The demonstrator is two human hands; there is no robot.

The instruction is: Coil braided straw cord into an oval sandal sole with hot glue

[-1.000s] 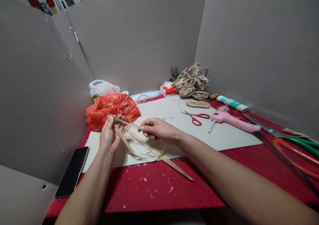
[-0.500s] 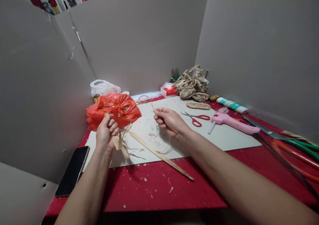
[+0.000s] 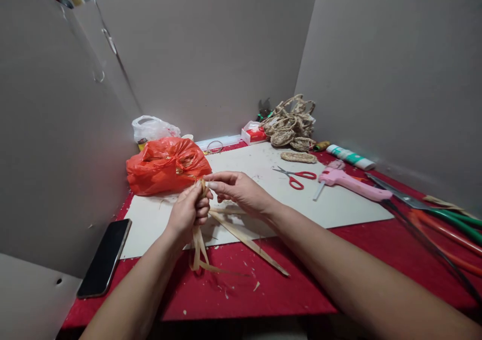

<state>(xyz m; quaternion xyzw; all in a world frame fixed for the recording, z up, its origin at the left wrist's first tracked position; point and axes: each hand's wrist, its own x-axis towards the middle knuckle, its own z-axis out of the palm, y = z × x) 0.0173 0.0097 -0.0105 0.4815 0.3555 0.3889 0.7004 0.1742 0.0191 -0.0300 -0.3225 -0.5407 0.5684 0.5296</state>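
My left hand [image 3: 190,207] is closed around several pale, dried plant-fibre strips [image 3: 198,249], whose loose ends hang below it over the front of the red cloth. A tan bit of the fibre pokes out above its thumb. My right hand [image 3: 241,192] meets it from the right, thumb and forefinger pinched on the fibre at the left fingertips; the exact hold is partly hidden. Under the hands a longer flat strip [image 3: 259,249] lies across the white board [image 3: 150,234] and onto the red cloth [image 3: 293,290].
A red plastic bag [image 3: 161,166] sits behind my left hand, a phone [image 3: 105,257] at left. Rightward lie red-handled scissors [image 3: 295,177], a pink glue gun [image 3: 350,184] and large shears [image 3: 406,197]. Woven fibre pieces [image 3: 288,126] are piled at the back. Grey panels surround the table.
My hands were apart and have come together in the middle. The left moved right with its strips; the right moved slightly left and down. The view shifted a little.
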